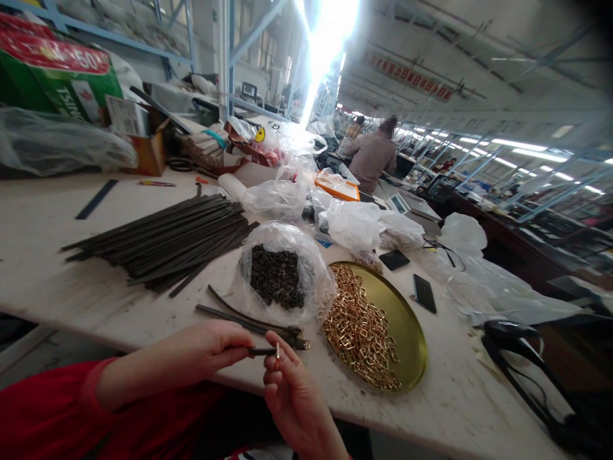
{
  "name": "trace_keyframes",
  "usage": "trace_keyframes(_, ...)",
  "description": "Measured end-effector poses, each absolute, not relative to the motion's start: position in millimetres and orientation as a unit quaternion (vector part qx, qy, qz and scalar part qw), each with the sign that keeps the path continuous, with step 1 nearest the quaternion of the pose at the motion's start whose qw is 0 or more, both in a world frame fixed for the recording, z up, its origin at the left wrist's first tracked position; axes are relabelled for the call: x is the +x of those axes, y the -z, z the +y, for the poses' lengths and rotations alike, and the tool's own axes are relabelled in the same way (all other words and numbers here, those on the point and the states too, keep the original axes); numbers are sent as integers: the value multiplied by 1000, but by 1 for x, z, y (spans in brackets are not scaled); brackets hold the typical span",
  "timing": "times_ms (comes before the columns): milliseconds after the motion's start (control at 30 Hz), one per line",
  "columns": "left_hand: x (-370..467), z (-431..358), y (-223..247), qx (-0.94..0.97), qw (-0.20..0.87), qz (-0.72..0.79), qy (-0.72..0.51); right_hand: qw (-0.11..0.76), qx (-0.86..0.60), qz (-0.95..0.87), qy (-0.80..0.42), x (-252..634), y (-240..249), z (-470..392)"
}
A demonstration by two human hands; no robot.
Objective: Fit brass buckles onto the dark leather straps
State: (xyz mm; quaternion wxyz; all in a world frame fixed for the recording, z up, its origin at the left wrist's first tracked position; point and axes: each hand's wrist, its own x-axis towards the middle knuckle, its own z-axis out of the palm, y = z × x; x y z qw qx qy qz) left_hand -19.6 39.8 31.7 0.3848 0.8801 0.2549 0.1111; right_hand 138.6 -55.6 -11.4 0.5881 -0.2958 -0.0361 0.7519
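My left hand point(215, 348) pinches a dark strap point(260, 351) near its end, at the table's front edge. The strap's end meets a small gold buckle point(278, 355), which my right hand point(292, 383) holds between thumb and fingers. Just behind my hands lie a few dark straps point(230, 313) with gold buckle ends. A clear plastic bag point(316, 281) of small black loops point(275, 275) stands open behind them. To its right a round gold tray point(412, 338) holds a heap of gold buckles point(357, 326). A large pile of dark straps point(163, 239) spreads at the left.
Farther back on the table point(38, 275) are plastic bags point(354, 223), a cardboard box point(151, 150), a dark strip point(96, 199) and a scale point(414, 207). A phone point(424, 294) lies right of the tray, and a black device point(512, 338) is at the right edge. A person point(373, 156) is seen beyond.
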Motion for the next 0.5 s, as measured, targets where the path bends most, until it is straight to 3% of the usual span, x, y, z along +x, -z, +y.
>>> trace_keyframes(300,7,12,-34,810,454,362,-78,677,-412,-196,-577,130,22,-59)
trace_keyframes(500,9,7,-24,766,524,351,-118,664,-475,-292,-498,129,27,-59)
